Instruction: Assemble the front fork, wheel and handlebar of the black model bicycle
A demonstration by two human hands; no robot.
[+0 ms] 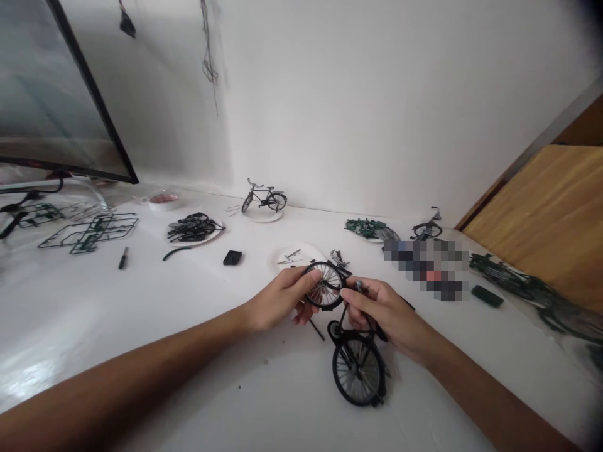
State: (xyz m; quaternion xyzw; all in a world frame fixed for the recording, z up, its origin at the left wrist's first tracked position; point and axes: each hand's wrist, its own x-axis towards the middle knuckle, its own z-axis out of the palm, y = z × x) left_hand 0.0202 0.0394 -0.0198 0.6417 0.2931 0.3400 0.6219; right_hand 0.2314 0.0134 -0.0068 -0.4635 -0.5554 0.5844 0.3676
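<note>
Black model bicycle in two hands, near side of the white table
Past it, the hands partly cover a plate of small parts; green frames lie far left. Thin pale spokes fill its black wheels; left hand pinches the upper wheel, right hand's thumb and fingers close on the frame.
</note>
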